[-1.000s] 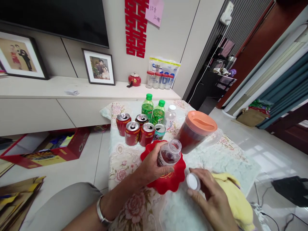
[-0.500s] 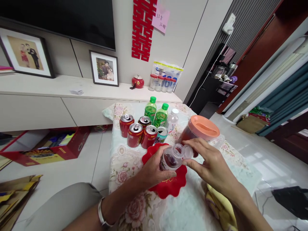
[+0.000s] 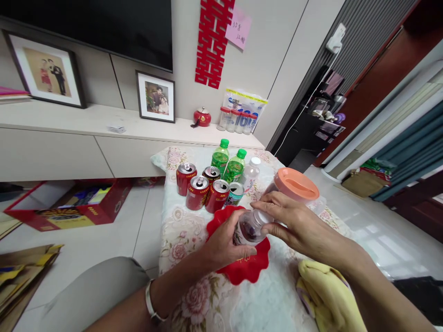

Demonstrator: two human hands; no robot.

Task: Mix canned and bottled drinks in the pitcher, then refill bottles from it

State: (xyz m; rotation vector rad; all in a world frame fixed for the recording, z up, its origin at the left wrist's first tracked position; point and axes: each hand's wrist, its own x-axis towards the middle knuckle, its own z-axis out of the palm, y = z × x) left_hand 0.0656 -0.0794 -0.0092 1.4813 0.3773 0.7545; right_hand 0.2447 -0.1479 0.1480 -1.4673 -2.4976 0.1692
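My left hand is wrapped round a clear plastic bottle with something dark inside, tilted over a red scalloped tray. The fingers of my right hand grip a whitish cap that sits on the bottle's mouth. Behind the hands stands a clear container with an orange lid. Several red cans, a teal can, two green-capped bottles and a white-capped bottle are grouped just beyond the tray.
A flowered tablecloth covers the table. At its right front lies a yellow cloth. Along the wall, a cabinet bears framed photos, a red pot and several jars. An open red box sits on the floor at left.
My right hand has brought the cap from beside the bottle's mouth onto it. The camera's view has shifted slightly. My left hand still holds the bottle.
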